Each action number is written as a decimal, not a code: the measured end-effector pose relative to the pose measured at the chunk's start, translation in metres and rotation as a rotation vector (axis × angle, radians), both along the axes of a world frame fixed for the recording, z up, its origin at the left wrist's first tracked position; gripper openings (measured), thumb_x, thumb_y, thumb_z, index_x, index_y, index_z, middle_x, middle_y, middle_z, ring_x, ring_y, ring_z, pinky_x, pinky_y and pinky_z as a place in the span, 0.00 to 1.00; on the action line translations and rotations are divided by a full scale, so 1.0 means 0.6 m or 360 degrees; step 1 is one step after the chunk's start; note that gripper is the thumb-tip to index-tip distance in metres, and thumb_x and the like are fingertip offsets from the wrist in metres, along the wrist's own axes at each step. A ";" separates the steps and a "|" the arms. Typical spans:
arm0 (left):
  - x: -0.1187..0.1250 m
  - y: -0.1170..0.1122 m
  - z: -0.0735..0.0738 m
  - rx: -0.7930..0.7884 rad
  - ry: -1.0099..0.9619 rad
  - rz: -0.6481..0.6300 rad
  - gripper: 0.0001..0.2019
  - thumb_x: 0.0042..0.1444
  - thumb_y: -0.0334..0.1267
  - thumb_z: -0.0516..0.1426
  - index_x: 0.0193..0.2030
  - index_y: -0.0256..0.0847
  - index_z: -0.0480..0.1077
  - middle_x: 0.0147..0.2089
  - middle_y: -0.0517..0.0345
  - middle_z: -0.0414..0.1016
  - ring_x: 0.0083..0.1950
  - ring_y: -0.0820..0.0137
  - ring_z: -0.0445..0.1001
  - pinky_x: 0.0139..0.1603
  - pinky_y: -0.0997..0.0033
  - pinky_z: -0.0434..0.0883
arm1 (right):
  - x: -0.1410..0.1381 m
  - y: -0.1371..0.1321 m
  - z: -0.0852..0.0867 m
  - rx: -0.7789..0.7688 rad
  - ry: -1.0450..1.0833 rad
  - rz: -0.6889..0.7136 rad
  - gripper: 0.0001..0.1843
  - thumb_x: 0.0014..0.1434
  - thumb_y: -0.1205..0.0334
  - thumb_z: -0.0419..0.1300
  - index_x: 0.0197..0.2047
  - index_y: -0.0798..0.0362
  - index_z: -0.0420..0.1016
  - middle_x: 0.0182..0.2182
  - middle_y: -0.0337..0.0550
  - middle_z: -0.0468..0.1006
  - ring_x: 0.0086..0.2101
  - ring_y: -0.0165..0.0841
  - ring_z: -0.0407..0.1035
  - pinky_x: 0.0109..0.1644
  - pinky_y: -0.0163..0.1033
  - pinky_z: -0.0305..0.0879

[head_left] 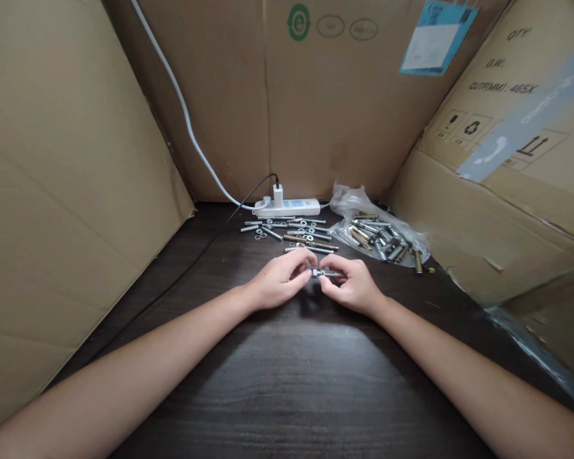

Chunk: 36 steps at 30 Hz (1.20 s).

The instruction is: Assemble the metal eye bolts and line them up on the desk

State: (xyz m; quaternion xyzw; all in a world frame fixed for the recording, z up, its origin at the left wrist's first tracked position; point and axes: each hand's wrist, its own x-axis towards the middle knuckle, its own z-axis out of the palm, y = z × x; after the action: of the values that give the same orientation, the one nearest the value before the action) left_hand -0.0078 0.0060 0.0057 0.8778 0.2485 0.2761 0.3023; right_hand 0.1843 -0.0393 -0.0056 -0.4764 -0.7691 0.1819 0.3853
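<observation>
Between my two hands a silvery bolt (333,274) lies roughly level, just above the dark table. A hex nut (315,273) sits at its left end, with what looks like a washer beside it. My left hand (282,278) has its thumb and fingertips closed at the nut. My right hand (356,285) pinches the bolt's shank right of the nut, and the shank runs on under its fingers. Just beyond the hands, loose metal rods and sleeves (307,238) lie spread with several small washers and nuts (259,232).
A clear plastic bag (351,199) with a heap of bolts and metal sleeves (387,241) lies back right. A white power strip (294,207) with a plugged-in charger stands behind the loose parts. A black cable (191,264) crosses the table at left. Cardboard walls (220,95) enclose three sides.
</observation>
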 end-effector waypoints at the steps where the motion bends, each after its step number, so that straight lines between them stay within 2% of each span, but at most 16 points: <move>1: 0.000 0.000 0.000 0.0024 -0.0026 0.0000 0.08 0.58 0.34 0.49 0.44 0.40 0.65 0.33 0.60 0.64 0.33 0.73 0.62 0.35 0.74 0.63 | 0.000 0.000 0.000 -0.0010 0.0012 0.0008 0.07 0.51 0.62 0.57 0.34 0.54 0.71 0.23 0.36 0.70 0.19 0.23 0.55 0.22 0.29 0.54; 5: -0.001 -0.002 0.001 0.0114 -0.0045 -0.0052 0.10 0.58 0.31 0.48 0.43 0.41 0.66 0.35 0.59 0.63 0.36 0.73 0.63 0.38 0.73 0.63 | -0.002 0.000 0.000 -0.0033 0.0054 0.0021 0.07 0.51 0.62 0.56 0.34 0.54 0.71 0.24 0.36 0.71 0.18 0.23 0.55 0.21 0.29 0.54; 9: -0.001 -0.003 0.005 0.0078 0.0005 -0.0032 0.07 0.58 0.33 0.48 0.41 0.40 0.66 0.34 0.60 0.63 0.35 0.72 0.63 0.37 0.73 0.63 | -0.001 0.000 0.000 -0.0018 0.0004 0.0018 0.07 0.51 0.62 0.57 0.33 0.55 0.71 0.22 0.35 0.69 0.18 0.22 0.53 0.21 0.29 0.53; 13: -0.001 -0.001 0.005 0.0050 0.0025 -0.0097 0.06 0.60 0.35 0.48 0.38 0.39 0.65 0.35 0.60 0.66 0.35 0.72 0.63 0.38 0.72 0.63 | 0.000 -0.002 0.001 0.0026 -0.0047 0.0033 0.06 0.50 0.63 0.57 0.33 0.54 0.71 0.21 0.34 0.67 0.18 0.23 0.53 0.22 0.29 0.53; 18: -0.002 0.005 0.000 0.0027 0.0084 -0.0231 0.13 0.63 0.38 0.45 0.29 0.37 0.63 0.31 0.59 0.66 0.34 0.72 0.64 0.38 0.72 0.62 | -0.003 -0.006 0.003 0.0076 0.0003 0.0040 0.05 0.50 0.63 0.58 0.32 0.54 0.70 0.19 0.33 0.64 0.18 0.22 0.53 0.22 0.29 0.53; 22: -0.002 0.002 0.001 -0.0061 -0.0011 -0.0144 0.07 0.61 0.36 0.48 0.38 0.38 0.65 0.34 0.60 0.65 0.34 0.72 0.63 0.37 0.73 0.62 | -0.003 -0.005 0.003 0.0073 0.0019 0.0046 0.05 0.51 0.63 0.57 0.32 0.54 0.70 0.18 0.32 0.63 0.17 0.22 0.52 0.21 0.29 0.53; 25: -0.001 -0.002 0.002 -0.0080 -0.0091 -0.0071 0.07 0.58 0.34 0.49 0.43 0.39 0.64 0.33 0.61 0.62 0.33 0.73 0.60 0.35 0.74 0.61 | -0.002 -0.003 0.001 0.0057 0.0025 0.0047 0.06 0.51 0.63 0.57 0.33 0.55 0.70 0.20 0.33 0.65 0.17 0.22 0.52 0.21 0.29 0.52; 30: 0.001 -0.003 0.003 -0.0091 -0.0098 -0.0085 0.07 0.58 0.32 0.48 0.40 0.39 0.65 0.34 0.60 0.63 0.34 0.72 0.60 0.37 0.73 0.61 | -0.002 -0.001 -0.002 0.0011 0.0017 0.0040 0.07 0.52 0.62 0.56 0.34 0.55 0.71 0.23 0.36 0.69 0.18 0.23 0.54 0.22 0.29 0.53; 36: 0.001 0.001 0.003 -0.0202 -0.0026 -0.0143 0.06 0.59 0.35 0.47 0.35 0.38 0.64 0.34 0.60 0.67 0.36 0.71 0.63 0.38 0.72 0.61 | -0.002 -0.001 0.001 0.0049 -0.0058 0.0045 0.06 0.51 0.63 0.57 0.33 0.55 0.71 0.20 0.34 0.66 0.18 0.22 0.52 0.23 0.29 0.53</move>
State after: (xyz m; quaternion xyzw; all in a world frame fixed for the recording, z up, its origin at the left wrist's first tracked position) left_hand -0.0072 0.0067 0.0077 0.8648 0.2235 0.2533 0.3715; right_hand 0.1829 -0.0402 -0.0051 -0.4629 -0.7853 0.1668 0.3758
